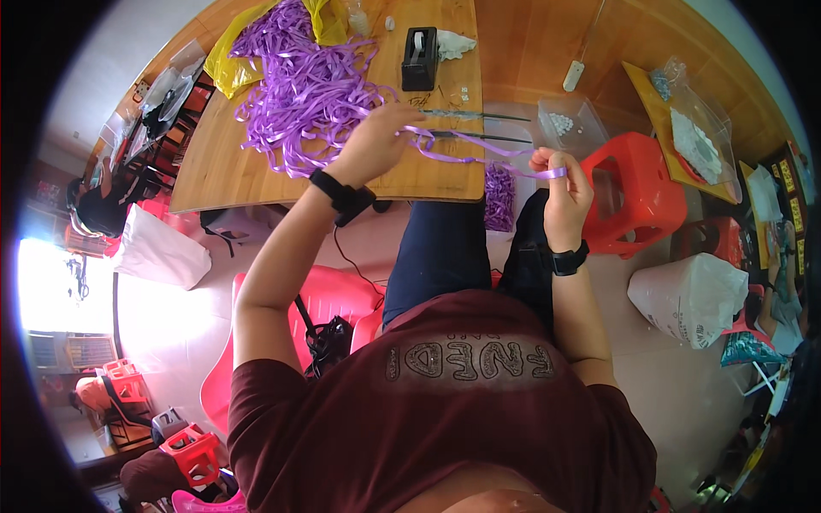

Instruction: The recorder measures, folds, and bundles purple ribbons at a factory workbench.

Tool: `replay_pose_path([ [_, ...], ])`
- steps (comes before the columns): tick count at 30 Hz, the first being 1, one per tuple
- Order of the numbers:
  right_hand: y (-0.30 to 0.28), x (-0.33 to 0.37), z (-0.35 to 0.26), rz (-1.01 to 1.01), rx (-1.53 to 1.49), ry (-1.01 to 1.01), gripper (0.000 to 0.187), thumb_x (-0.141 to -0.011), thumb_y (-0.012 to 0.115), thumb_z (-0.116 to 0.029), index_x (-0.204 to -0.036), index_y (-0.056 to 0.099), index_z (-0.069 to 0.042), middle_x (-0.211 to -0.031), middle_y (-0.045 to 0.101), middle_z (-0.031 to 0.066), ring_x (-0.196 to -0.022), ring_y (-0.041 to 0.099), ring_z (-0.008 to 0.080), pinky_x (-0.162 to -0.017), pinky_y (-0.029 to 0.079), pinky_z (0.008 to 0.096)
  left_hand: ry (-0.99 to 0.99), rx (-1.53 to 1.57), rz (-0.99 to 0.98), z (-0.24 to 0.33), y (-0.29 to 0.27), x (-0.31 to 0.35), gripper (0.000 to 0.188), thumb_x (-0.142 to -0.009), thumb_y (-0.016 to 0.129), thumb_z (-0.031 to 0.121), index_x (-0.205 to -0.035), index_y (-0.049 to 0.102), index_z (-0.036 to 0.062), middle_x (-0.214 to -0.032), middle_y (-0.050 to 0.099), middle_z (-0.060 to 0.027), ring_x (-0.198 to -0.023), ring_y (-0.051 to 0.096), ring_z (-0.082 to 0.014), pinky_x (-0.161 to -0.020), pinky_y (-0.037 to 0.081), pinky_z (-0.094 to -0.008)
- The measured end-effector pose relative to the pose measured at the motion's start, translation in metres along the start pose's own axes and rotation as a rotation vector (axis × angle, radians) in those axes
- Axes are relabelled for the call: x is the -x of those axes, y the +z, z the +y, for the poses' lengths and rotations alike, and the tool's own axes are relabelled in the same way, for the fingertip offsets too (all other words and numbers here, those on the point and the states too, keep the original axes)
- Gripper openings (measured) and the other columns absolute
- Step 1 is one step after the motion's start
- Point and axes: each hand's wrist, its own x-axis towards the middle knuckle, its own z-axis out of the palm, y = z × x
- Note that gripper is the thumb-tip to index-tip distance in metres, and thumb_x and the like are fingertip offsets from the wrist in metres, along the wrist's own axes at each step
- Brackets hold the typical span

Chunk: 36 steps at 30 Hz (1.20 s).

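Note:
A length of purple ribbon point(466, 159) is stretched in loops between my two hands, past the table's right edge. My right hand point(564, 192) pinches one end of it between thumb and fingers. Over the table, my left hand point(380, 141) is closed with ribbon at its fingertips; its palm faces away from view. Just beyond the left fingers, two thin dark rods point(505, 138) stick out past the table edge. A large tangled heap of purple ribbons point(299, 94) lies on the tabletop left of my left hand, partly in a yellow plastic bag point(224, 64).
A black tape dispenser point(420, 60) stands on the wooden table point(209, 175), beside crumpled white paper point(456, 44). Below the right edge is a clear container of purple ribbon pieces point(499, 198). A red stool point(637, 192), a box with white pieces point(569, 124) and a white sack point(688, 299) stand rightward.

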Motion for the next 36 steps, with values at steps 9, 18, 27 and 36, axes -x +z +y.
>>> replay_pose_path([
  [9,-0.029,0.004,-0.001,0.126,-0.118,0.017,0.026,-0.101,0.060,-0.021,-0.103,0.066,0.004,-0.097,0.069,0.0096,-0.089,0.066,0.0176,-0.084,0.053,0.0309,-0.280,-0.169,-0.044,-0.023,-0.028,0.002,0.021,-0.090,0.058,0.016,-0.100,0.070,0.0036,-0.104,0.067,-0.0184,-0.101,0.063,-0.0363,-0.088,0.050,-0.0448],
  [18,-0.026,0.007,0.007,0.063,-0.051,0.034,0.027,-0.103,0.056,-0.021,-0.105,0.067,0.004,-0.096,0.069,0.0095,-0.090,0.066,0.0171,-0.084,0.052,0.0299,-0.175,0.017,-0.060,0.056,-0.016,0.007,0.024,-0.087,0.064,0.013,-0.108,0.067,0.0034,-0.108,0.068,-0.0155,-0.101,0.065,-0.0314,-0.085,0.053,-0.0396],
  [27,-0.028,-0.016,-0.023,-0.200,0.437,-0.319,0.022,-0.087,0.065,0.000,-0.106,0.073,-0.006,-0.107,0.068,0.0103,-0.100,0.066,0.0257,-0.085,0.051,0.0316,-0.238,0.904,-0.546,0.145,0.080,-0.024,0.027,-0.099,0.061,0.019,-0.116,0.062,-0.0012,-0.101,0.067,-0.0052,-0.096,0.063,-0.0143,-0.088,0.049,-0.0278],
  [36,-0.103,-0.054,0.033,-0.082,0.746,-0.055,0.029,-0.089,0.066,-0.004,-0.117,0.069,-0.007,-0.105,0.067,0.0075,-0.079,0.064,0.0143,-0.068,0.050,0.0261,-0.298,1.009,-0.611,0.126,0.083,-0.046,0.023,-0.102,0.057,0.019,-0.109,0.065,-0.0010,-0.089,0.066,-0.0020,-0.086,0.061,-0.0085,-0.081,0.049,-0.0238],
])
